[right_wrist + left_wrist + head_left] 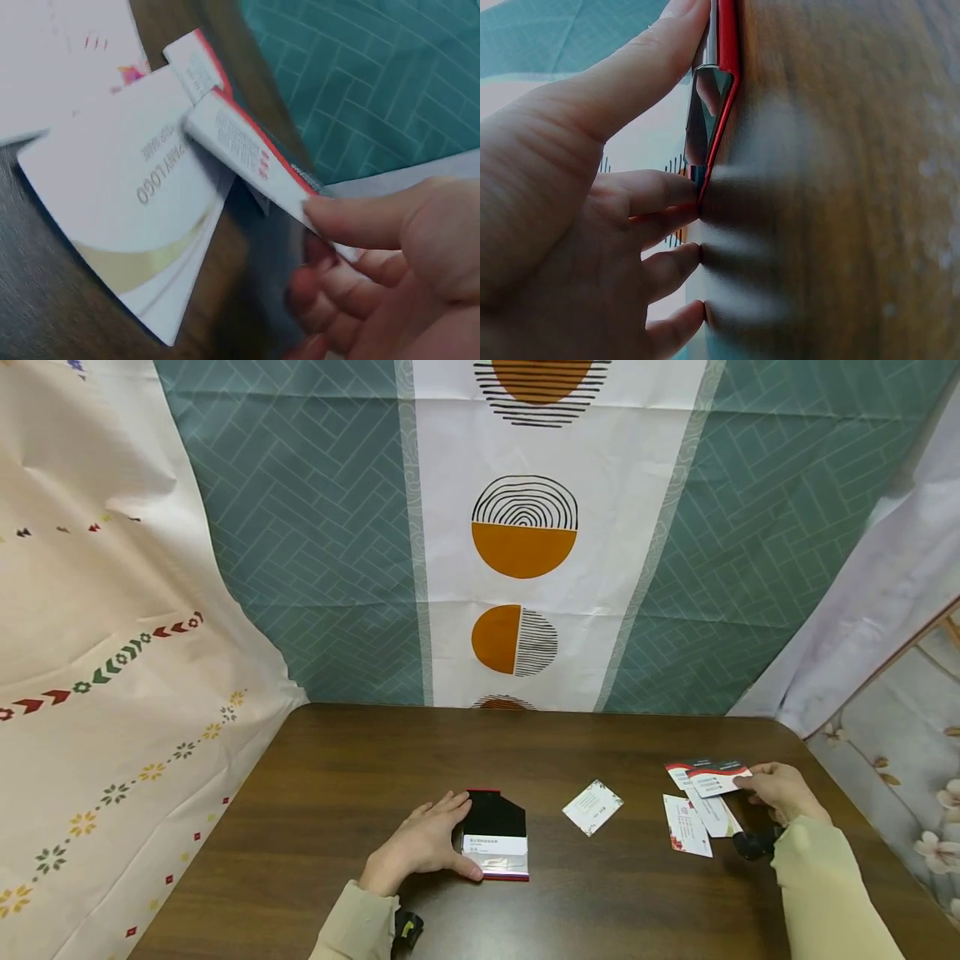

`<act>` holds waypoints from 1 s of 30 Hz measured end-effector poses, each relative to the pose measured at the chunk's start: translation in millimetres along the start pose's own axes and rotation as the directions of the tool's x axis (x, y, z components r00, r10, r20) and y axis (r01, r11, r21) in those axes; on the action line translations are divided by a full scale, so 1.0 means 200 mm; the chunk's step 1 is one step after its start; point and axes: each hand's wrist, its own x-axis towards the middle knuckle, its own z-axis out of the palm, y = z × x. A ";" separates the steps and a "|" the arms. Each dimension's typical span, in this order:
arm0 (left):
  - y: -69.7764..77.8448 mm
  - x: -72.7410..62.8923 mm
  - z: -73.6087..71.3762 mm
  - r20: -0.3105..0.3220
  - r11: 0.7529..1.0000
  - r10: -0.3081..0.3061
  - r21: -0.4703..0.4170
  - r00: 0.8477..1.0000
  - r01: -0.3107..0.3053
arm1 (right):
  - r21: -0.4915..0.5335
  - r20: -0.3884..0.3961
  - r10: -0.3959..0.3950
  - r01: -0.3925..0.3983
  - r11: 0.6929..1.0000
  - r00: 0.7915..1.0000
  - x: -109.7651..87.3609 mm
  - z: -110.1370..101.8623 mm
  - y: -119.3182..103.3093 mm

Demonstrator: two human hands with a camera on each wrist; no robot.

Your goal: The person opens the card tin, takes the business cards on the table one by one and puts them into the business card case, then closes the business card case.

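Observation:
My left hand (pixel 429 837) rests against the left side of a black and red card case (pixel 496 814). Its thumb lies on the case's near corner and its other fingers are spread along the left side and the table. Inside the case, a white card (pixel 495 844) sits above a shiny silver part. My right hand (pixel 782 792) pinches a white business card (pixel 251 154) with a red and black band between thumb and fingers. That card is raised over a similar card (pixel 196 66) and a white card (pixel 142 187) with a gold curve and "company logo" lettering.
Beside the pile lies a white card (pixel 686 826) with red flowers. Another floral card (pixel 592 807) lies by itself between the case and the pile. All rest on a brown wooden table (pixel 420 747), with patterned cloth (pixel 330 527) hanging behind and at both sides.

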 end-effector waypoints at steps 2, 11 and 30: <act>0.00 0.00 0.00 0.000 1.000 -0.002 -0.003 1.000 0.002 | 0.083 -0.030 0.010 -0.008 0.997 0.999 0.00 0.01 0.01; 0.00 0.00 0.00 -0.005 1.000 0.000 0.001 1.000 0.000 | 0.275 0.021 -0.066 0.058 0.960 0.998 -0.03 0.06 -0.03; 0.00 0.00 0.00 0.003 1.000 -0.013 0.006 1.000 0.013 | 0.363 -0.065 -0.369 0.366 0.857 0.927 -0.03 0.29 -0.33</act>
